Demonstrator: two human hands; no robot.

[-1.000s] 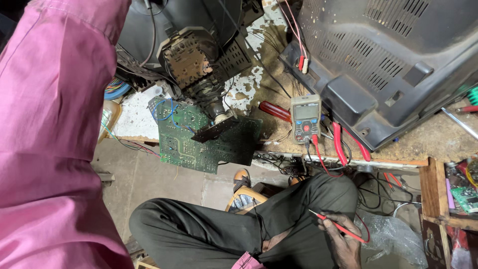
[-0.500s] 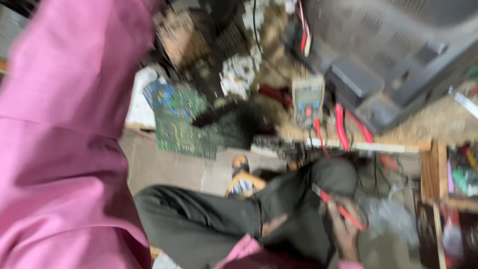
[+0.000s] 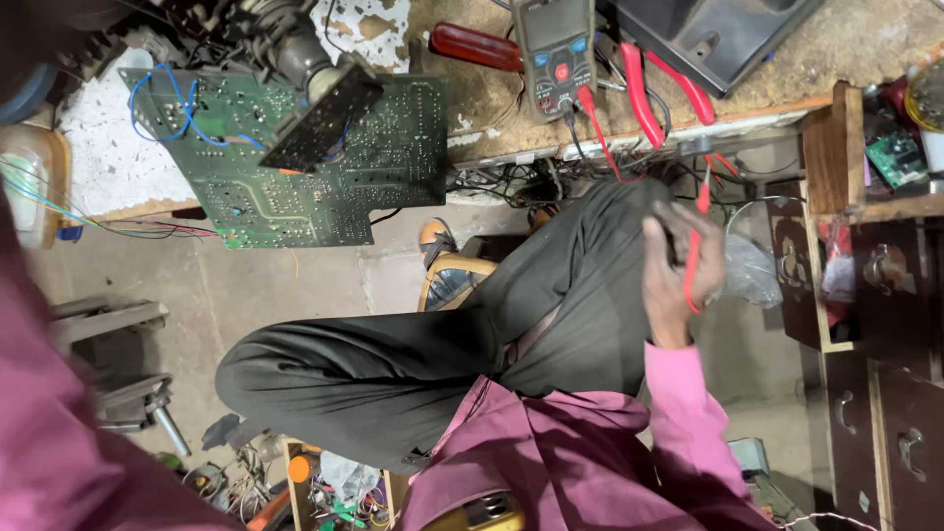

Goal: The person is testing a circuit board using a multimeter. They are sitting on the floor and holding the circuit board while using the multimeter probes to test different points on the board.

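A thin, smooth red probe (image 3: 694, 251) was held pinched in the grip of the right hand (image 3: 674, 270), which was raised above the dark-trousered knee (image 3: 590, 256) with the fingers curled and the pink sleeve (image 3: 678, 393) bent back toward the body. The probe's long axis ran nearly upright, its tip pointed up toward the gritty wooden table (image 3: 787, 59), where a grey meter (image 3: 551, 44), red-handled pliers (image 3: 669, 84) and a flat green circuit board (image 3: 295, 167) were laid. The left hand was not seen.
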